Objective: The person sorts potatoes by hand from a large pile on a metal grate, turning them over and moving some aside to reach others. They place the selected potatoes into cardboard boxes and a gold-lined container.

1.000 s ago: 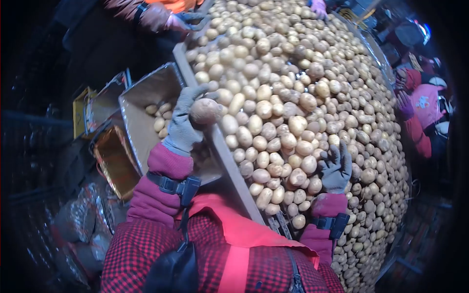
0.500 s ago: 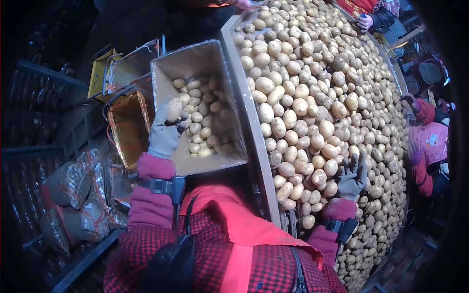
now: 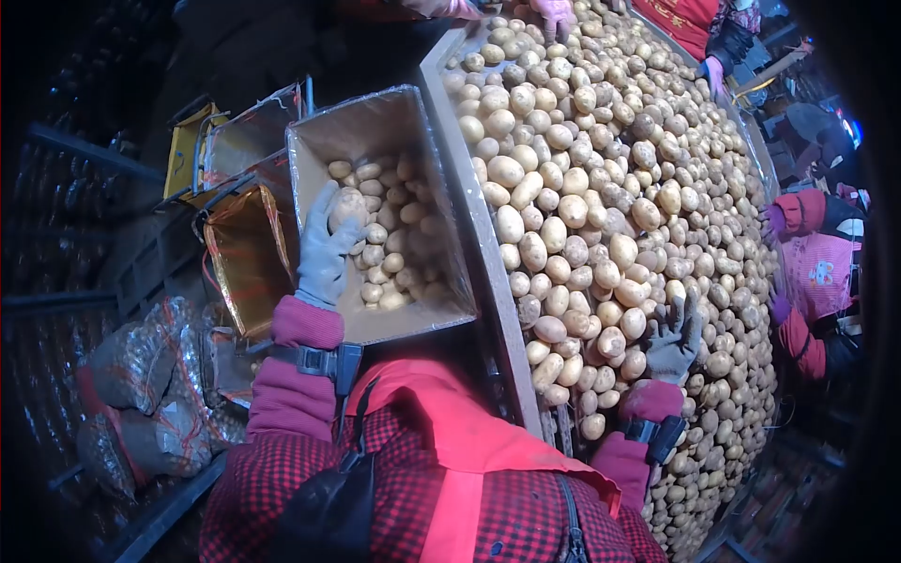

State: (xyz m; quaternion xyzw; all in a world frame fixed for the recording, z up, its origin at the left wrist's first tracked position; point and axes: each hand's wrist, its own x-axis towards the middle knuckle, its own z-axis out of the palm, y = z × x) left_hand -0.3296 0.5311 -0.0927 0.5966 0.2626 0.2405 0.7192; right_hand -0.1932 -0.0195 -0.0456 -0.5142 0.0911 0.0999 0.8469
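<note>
The left hand in a grey glove has its fingers apart around a big, round, tan potato; I can't tell if they grip it. The potato is over the brown cardboard box with shiny edges, which seems to sit beside the table so the arm can reach easily. The right hand in a grey glove has wide fingers and looks empty, resting near the heap of yellow-brown potatoes, perhaps for balance. A second ago, the big potato was by the table's grey edge board.
</note>
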